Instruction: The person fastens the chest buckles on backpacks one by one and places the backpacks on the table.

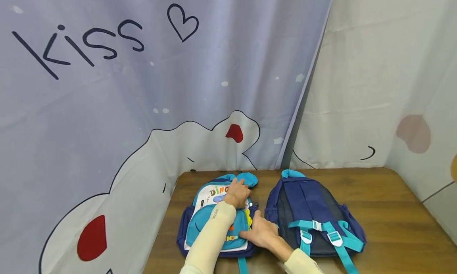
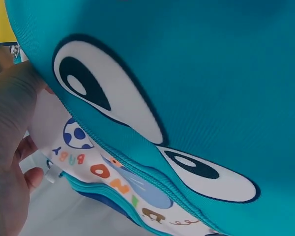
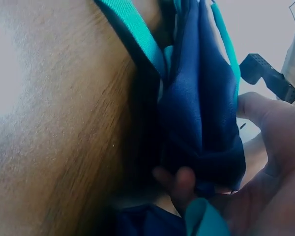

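A child's backpack [image 1: 200, 226] in navy and teal, with a white front panel and a cartoon face on its pocket [image 2: 226, 88], lies front up on the table. My left hand [image 1: 237, 192] is at its upper right side, near the printed letters. In the left wrist view the thumb touches the bag by the pocket's edge; the fingers are bent, and their contact with the bag is unclear. My right hand [image 1: 262, 230] grips the lower right side, thumb on the front. In the right wrist view, its fingers reach under the navy side [image 3: 201, 128].
Right of it lies a second navy backpack [image 1: 310, 198], back up, with teal straps and white buckles. Both rest on a wooden table [image 1: 400, 226]. A printed curtain [image 1: 228, 68] hangs behind. A teal strap [image 1: 242, 265] trails from the first bag toward the front.
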Tool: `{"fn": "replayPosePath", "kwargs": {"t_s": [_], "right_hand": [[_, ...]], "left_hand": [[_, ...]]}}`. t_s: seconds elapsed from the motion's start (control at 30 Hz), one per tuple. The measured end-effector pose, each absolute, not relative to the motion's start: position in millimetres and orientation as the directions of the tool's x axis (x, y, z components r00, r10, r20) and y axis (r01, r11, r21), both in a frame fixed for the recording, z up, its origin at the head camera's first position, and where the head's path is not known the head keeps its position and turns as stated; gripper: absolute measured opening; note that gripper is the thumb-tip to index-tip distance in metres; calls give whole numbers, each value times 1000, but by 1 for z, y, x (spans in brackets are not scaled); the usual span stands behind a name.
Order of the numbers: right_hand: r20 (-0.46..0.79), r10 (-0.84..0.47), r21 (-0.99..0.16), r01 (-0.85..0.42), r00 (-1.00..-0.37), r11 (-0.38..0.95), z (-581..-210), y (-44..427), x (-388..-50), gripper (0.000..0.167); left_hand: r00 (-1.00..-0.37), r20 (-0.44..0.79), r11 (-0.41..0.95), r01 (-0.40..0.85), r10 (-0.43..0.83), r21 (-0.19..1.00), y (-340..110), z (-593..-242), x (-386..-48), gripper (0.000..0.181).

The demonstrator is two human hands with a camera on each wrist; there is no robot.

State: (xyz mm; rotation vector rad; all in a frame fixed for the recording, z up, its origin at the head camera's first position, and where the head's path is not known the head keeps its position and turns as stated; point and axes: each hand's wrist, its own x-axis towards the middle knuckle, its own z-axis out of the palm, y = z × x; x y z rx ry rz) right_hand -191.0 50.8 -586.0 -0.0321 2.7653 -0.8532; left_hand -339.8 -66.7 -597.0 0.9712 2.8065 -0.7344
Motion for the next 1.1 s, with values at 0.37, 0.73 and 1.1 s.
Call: {"fn": "replayPosePath", "kwargs": {"t_s": [0.37, 0.73, 1.1], "right_hand": [[-225, -102, -616, 61, -969, 785, -576, 45, -183, 89], [-134, -134, -596, -28, -982, 802, -554, 39, -175, 73], [5, -160, -683, -120, -987, 721, -529, 35, -171, 73]], "left_hand": [[-801, -139, 728, 590, 582, -349, -82, -591, -338, 43], [-808, 19, 786, 568, 589, -245, -98, -569, -330, 25], [-836, 104, 842, 531, 539, -95, -106, -533, -325, 32]]}}
